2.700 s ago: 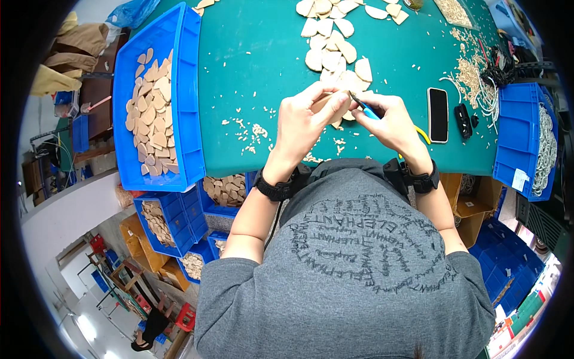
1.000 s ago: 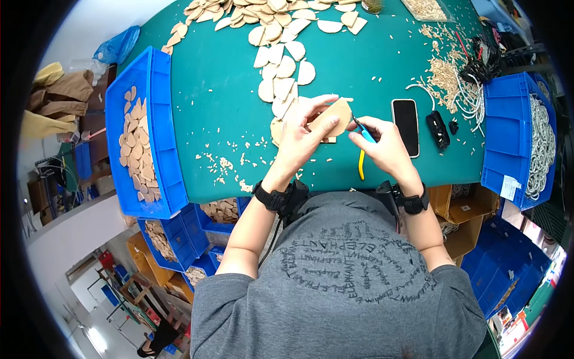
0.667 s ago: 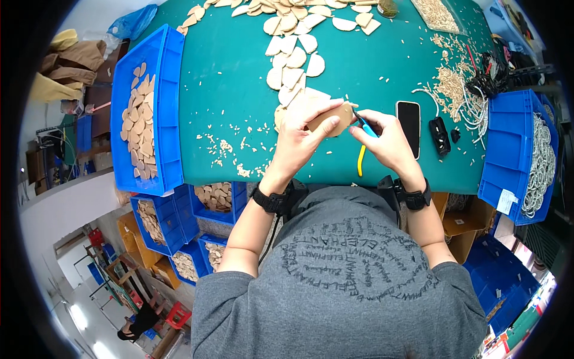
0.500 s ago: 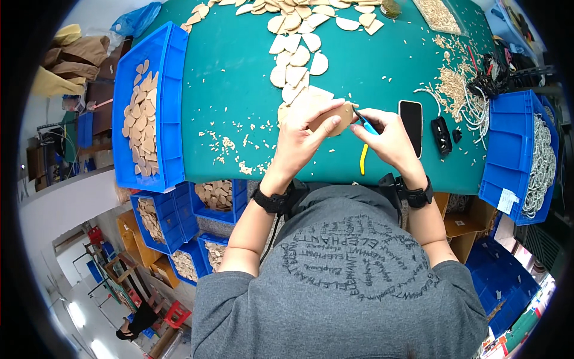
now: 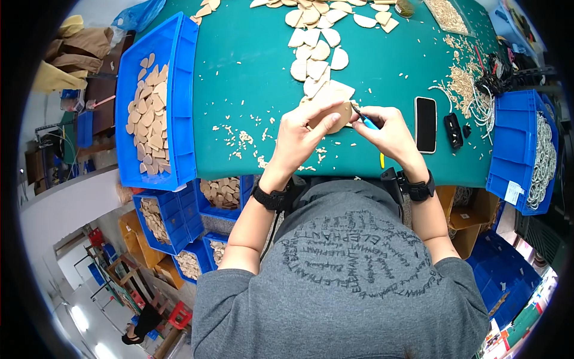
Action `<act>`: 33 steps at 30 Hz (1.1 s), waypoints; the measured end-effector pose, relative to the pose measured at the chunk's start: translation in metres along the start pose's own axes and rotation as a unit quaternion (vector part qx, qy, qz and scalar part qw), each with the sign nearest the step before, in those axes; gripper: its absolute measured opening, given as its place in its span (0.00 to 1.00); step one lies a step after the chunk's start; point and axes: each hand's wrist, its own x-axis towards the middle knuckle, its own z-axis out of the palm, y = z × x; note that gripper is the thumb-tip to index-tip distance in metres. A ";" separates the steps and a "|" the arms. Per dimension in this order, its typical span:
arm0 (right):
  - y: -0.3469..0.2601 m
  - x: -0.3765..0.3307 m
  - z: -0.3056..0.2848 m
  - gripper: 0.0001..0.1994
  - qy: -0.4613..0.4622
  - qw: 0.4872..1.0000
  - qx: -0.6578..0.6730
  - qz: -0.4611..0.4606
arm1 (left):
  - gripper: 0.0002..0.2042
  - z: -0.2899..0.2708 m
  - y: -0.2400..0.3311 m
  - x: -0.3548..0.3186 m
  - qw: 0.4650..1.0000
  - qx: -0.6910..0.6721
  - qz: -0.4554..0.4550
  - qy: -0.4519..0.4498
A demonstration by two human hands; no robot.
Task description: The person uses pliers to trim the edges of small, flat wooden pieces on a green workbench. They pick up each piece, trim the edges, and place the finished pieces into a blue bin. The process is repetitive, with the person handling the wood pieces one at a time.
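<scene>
Far L, brown and yellow cloths (image 5: pixel 75 54) lie heaped; a blue plastic bag (image 5: pixel 140 13) sits nr the tbl's upper L corner. Next, a big blue crate (image 5: pixel 184 102) at the L edge, w/ lots of flat rounded wood cutouts (image 5: pixel 154 122) in it; lower blue bins (image 5: pixel 190 218) below tbl level hold more. On the green tabletop (image 5: pixel 245 84), small wood pegs (image 5: pixel 239 140) are scattered L of the L hand (image 5: pixel 301 133), whose thumb + fingers pinch a rounded wood piece (image 5: pixel 341 116) above the tbl, btwn the two hands. Beyond it, a line of pale cutouts (image 5: pixel 320 52) runs up to the far edge. R hand (image 5: pixel 390 133) has its fingers wrapped round blue-handled pliers (image 5: pixel 370 123), dark tip at the piece's R edge; can't tell if tip's gripping anything. Yellow handle (image 5: pixel 382 160) pokes out just below R hand, rest hidden. Then a phone (image 5: pixel 426 124), screen dark, a small black case (image 5: pixel 452 130), a peg heap (image 5: pixel 463 84), white cord (image 5: pixel 485 110), and far R a blue bin (image 5: pixel 513 140) full of grey rings (image 5: pixel 540 158).
</scene>
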 end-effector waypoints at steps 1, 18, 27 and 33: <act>-0.003 0.002 0.003 0.10 -0.013 1.000 0.006 0.005 | 0.14 -0.006 -0.002 -0.002 1.000 -0.002 0.001 0.001; -0.024 0.015 0.044 0.08 -0.024 1.000 0.004 -0.003 | 0.14 -0.051 -0.015 -0.016 1.000 -0.012 0.001 0.006; -0.034 0.010 0.046 0.07 0.024 0.999 0.023 0.030 | 0.14 -0.097 -0.011 -0.025 0.987 0.009 -0.025 0.160; -0.019 -0.011 0.020 0.07 0.054 0.995 0.048 0.073 | 0.38 -0.238 -0.083 -0.033 0.832 0.017 -0.062 0.551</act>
